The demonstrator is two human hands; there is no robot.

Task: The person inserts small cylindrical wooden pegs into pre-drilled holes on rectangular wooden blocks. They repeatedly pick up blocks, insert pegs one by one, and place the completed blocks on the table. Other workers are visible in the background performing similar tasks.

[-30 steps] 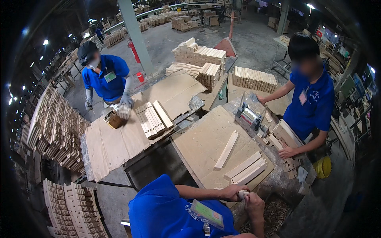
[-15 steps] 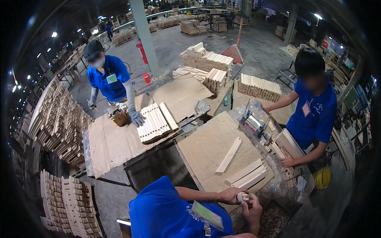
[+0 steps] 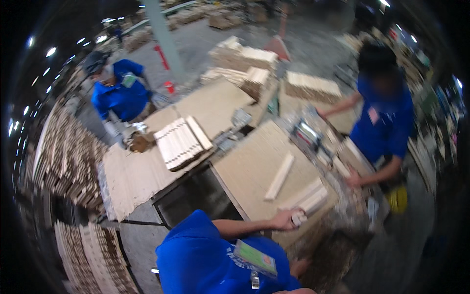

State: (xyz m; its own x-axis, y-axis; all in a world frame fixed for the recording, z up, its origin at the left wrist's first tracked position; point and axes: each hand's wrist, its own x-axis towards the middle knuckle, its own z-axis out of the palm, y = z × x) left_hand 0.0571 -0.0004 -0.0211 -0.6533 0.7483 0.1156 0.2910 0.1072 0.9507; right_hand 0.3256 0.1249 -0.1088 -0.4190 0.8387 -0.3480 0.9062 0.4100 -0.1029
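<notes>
My left hand (image 3: 284, 220) is closed around a small pale piece of wood (image 3: 298, 218) with a rounded end, just at the near end of some pale wooden slats (image 3: 309, 197) lying on the cardboard-covered table (image 3: 245, 166). Lower down, close to my body, my right hand (image 3: 299, 267) is apart from the left. Motion smears it, and its fingers cannot be made out. Beside it is a dark bin (image 3: 338, 255), its contents blurred. A single slat (image 3: 280, 177) lies farther off on the cardboard.
Across the right-hand bench, a co-worker (image 3: 382, 117) handles wooden parts near a metal device (image 3: 307, 133). Another co-worker (image 3: 122, 93) stands at the left table beside a row of slats (image 3: 178, 143). Tall wood stacks (image 3: 68, 157) rise at left; a yellow bucket (image 3: 397, 199) stands at right.
My hands, together at the small wooden piece before, have parted. The left moved up with the piece; the right dropped toward my body. The left co-worker's hand left the slats. The view has shifted and blurred.
</notes>
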